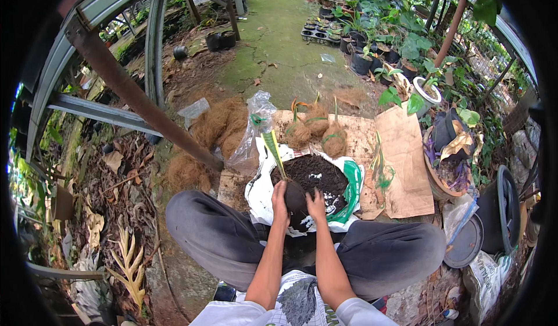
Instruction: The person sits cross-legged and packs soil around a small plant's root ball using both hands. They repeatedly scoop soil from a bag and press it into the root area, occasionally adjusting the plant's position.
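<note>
My left hand (280,202) holds a dark ball of potting soil (295,197) from its left side. A snake plant leaf (272,148) with yellow edges rises out of the ball, tilted to the left. On the right, my right hand (316,205) has its fingers apart, with the fingertips at the ball's edge and over loose soil. Both hands are above an opened white and green plastic sack (354,182), its rim rolled down around dark potting soil (322,169) with white bits. The sack stands between my bent legs.
Several fibre-wrapped plant balls (335,139) tied with green string sit on flattened cardboard (403,164). Loose coconut fibre (220,125) and a clear plastic bag (260,125) lie left. Another snake plant cutting (380,164) rests right. A rusty post (144,95) slants in from the left.
</note>
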Tool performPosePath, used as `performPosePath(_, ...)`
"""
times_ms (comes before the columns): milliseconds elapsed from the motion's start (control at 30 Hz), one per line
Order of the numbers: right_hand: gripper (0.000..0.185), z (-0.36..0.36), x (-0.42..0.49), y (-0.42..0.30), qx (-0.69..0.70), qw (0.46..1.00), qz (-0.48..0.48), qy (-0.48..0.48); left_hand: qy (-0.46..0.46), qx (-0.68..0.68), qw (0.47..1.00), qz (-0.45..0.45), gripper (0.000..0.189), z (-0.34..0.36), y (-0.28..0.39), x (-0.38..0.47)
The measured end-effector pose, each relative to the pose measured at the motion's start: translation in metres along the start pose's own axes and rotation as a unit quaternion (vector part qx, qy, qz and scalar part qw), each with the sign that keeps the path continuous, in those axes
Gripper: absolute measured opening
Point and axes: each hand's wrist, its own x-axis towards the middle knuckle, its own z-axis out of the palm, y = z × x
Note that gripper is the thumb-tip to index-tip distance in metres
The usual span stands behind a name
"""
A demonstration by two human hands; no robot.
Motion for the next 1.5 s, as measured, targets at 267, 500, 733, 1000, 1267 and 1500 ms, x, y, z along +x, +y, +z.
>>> performPosePath(267, 0.064, 0.046, -0.033, 0.029, -0.304, 0.922, -0.188, -0.149, -0.047, -0.130, 0.988, -0.066, 0.046, 0.001, -0.005, -0.002)
performPosePath(500, 0.054, 0.048, -0.048, 0.015, -0.233, 0.951, -0.060, -0.194, -0.047, -0.129, 0.986, -0.093, 0.051, 0.005, -0.004, -0.006)
performPosePath(733, 0.047, 0.019, -0.036, -0.002, -0.241, 0.947, -0.078, -0.198, -0.032, -0.168, 0.980, -0.099, 0.065, 0.001, -0.003, -0.004)
performPosePath(1000, 0.022, -0.093, -0.034, -0.092, -0.105, 0.985, -0.077, -0.114, -0.021, -0.190, 0.979, -0.070, 0.066, -0.005, -0.007, 0.002)
performPosePath(1267, 0.024, -0.092, -0.062, -0.143, -0.081, 0.952, -0.239, -0.173, -0.023, -0.156, 0.986, -0.052, 0.058, -0.005, -0.010, 0.002)
performPosePath(1500, 0.029, -0.079, -0.072, -0.150, -0.072, 0.951, -0.204, -0.220, -0.020, -0.146, 0.988, -0.055, 0.057, -0.001, -0.010, 0.000)
